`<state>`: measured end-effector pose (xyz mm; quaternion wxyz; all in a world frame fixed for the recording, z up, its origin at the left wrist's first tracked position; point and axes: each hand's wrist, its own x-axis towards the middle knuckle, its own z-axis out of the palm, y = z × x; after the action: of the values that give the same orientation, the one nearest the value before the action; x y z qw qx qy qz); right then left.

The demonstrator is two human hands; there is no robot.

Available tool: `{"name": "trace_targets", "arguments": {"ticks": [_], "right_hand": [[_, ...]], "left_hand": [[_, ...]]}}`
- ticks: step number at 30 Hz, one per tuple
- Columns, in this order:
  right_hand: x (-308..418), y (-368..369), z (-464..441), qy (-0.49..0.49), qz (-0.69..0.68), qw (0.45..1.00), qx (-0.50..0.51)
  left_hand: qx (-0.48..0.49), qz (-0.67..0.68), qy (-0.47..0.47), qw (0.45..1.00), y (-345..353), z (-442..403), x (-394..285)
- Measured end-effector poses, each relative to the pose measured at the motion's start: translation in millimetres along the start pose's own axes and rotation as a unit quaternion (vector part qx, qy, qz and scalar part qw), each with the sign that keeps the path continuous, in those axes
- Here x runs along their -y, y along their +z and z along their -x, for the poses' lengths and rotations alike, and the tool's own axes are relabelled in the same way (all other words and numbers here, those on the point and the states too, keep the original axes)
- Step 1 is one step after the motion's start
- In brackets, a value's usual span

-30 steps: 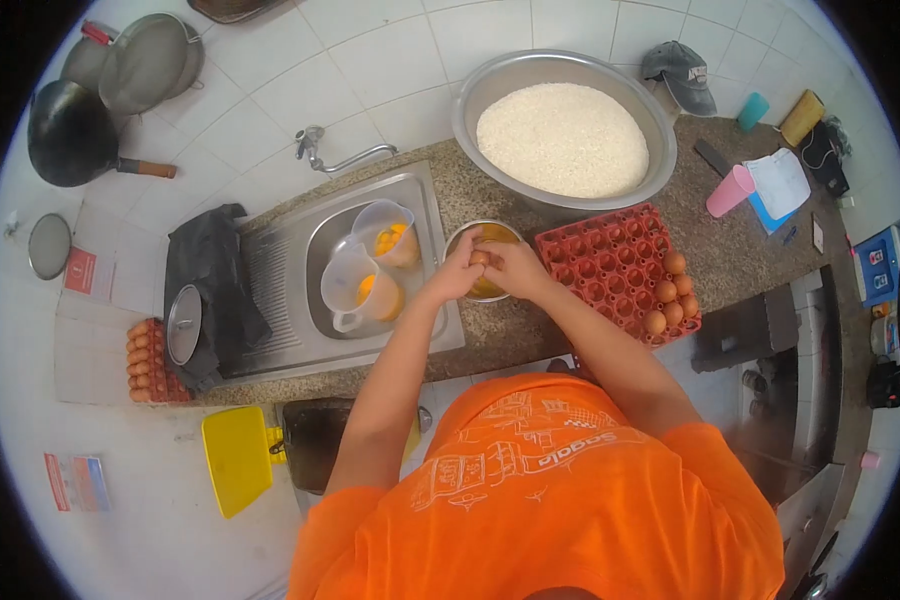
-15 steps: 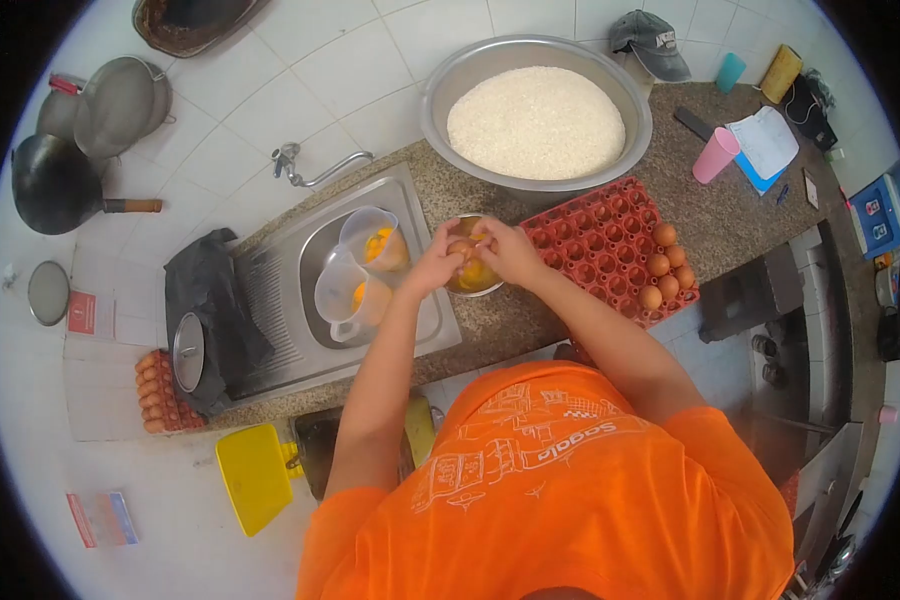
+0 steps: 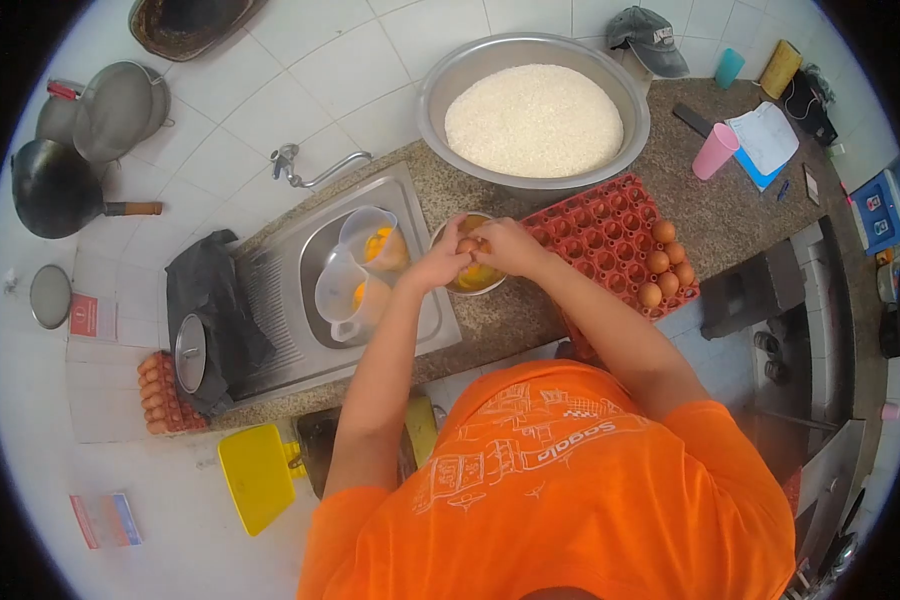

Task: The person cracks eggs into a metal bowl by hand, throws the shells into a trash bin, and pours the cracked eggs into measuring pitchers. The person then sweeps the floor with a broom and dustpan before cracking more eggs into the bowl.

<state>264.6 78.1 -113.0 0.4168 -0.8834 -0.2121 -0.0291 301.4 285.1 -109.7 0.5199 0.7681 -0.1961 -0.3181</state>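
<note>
Over a small metal bowl with yellow egg in it, both my hands close around a brown egg. My left hand grips it from the left, and my right hand has its fingers on the other side. Whether the shell is split, I cannot tell, since fingers cover much of it. To the right lies a red egg tray, with several brown eggs at its right end. Two clear plastic jugs, a rear jug and a front jug, stand in the sink holding yolks.
A large metal basin of white grains sits behind the tray. The steel sink has a wall tap. A black bag covers the drainboard's left end. A pink cup and papers lie at the right.
My fingers have shifted slightly around the egg, and my right hand's fingers sit a little lower. The jugs, tray and basin have stayed in place.
</note>
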Motion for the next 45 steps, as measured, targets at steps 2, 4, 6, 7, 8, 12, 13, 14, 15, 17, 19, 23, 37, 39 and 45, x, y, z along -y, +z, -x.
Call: {"name": "trace_targets", "arguments": {"ticks": [2,4,6,7,8,12,13,14,15,17,19,23,37,39,45], "right_hand": [[-3,3,0,-0.002,0.028,1.0,0.008],[-6,4,-1,-0.002,0.037,0.999,0.0],[-7,2,-1,-0.01,0.048,0.999,-0.018],[-7,0,-1,-0.018,0.06,0.997,-0.036],[-7,-1,-1,-0.018,0.059,0.997,-0.035],[-1,-15,-4,-0.061,0.057,0.996,-0.025],[1,-17,-4,-0.087,0.064,0.994,-0.029],[2,-19,-3,-0.087,0.065,0.994,-0.028],[5,-21,-3,-0.099,0.063,0.992,-0.046],[11,-26,-3,-0.112,0.061,0.99,-0.064],[19,-29,1,-0.078,0.042,0.991,-0.101],[21,-25,2,-0.01,-0.123,0.986,-0.109],[33,5,0,-0.009,-0.091,0.993,-0.079],[40,9,0,-0.042,-0.055,0.995,-0.076],[73,18,1,-0.022,-0.116,0.992,-0.034]], "left_hand": [[0.005,-0.012,-0.001,1.0,-1,-5,9],[0.008,0.004,-0.019,1.0,-1,-4,0],[0.004,-0.008,0.034,0.999,1,-7,4],[0.0,-0.02,0.087,0.996,2,-8,8],[0.0,-0.02,0.087,0.996,0,-8,12],[0.005,-0.235,0.137,0.962,-5,-1,-14],[0.012,-0.292,0.145,0.945,-5,2,-24],[0.012,-0.292,0.145,0.945,-4,5,-33],[0.012,-0.293,0.14,0.946,-5,9,-44],[0.011,-0.296,0.134,0.946,-4,14,-60],[-0.011,-0.177,0.083,0.981,1,19,-66],[-0.051,-0.019,0.133,0.99,10,4,-15],[-0.13,0.623,0.039,0.77,39,26,24],[-0.139,0.639,0.05,0.755,45,37,32],[-0.195,0.715,0.054,0.669,50,85,34]]}}
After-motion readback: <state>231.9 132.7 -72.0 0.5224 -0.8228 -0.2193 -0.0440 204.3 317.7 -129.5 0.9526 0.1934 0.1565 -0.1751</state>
